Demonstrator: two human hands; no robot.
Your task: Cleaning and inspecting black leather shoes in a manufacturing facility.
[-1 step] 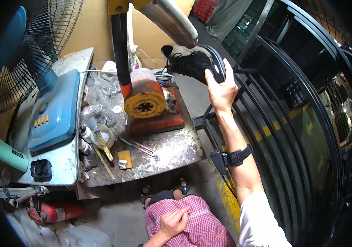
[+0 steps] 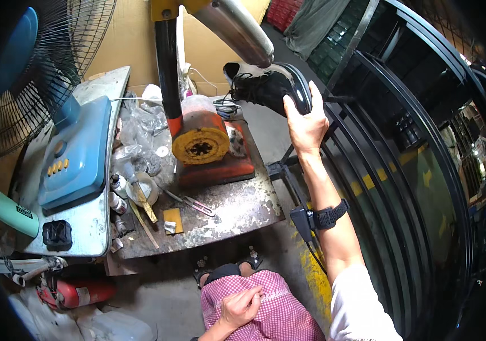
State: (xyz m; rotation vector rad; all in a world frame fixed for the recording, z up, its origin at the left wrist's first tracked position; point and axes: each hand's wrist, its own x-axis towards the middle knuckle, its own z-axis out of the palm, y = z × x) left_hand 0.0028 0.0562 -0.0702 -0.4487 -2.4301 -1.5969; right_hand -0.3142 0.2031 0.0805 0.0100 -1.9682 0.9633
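A black lace-up shoe [image 2: 267,86] with a glossy toe is in my right hand [image 2: 308,124], at the far side right of the bench. My thumb and fingers grip it round the toe end. Just over the shoe is the tip of a metal heat-gun barrel [image 2: 247,38], fixed to a yellow and black stand; whether they touch I cannot tell. My left hand [image 2: 241,307] lies on the pink checked apron [image 2: 277,312] over my lap. Its fingers are curled together, and anything inside them is hidden.
On the worn bench [image 2: 228,207] stand an orange machine base [image 2: 220,170], tweezers [image 2: 197,206], small bottles and plastic bags. A blue fan [image 2: 78,153] and a green tumbler [image 2: 13,211] sit at left. Black metal racks [image 2: 379,170] rise at right. A red extinguisher [image 2: 78,292] lies low left.
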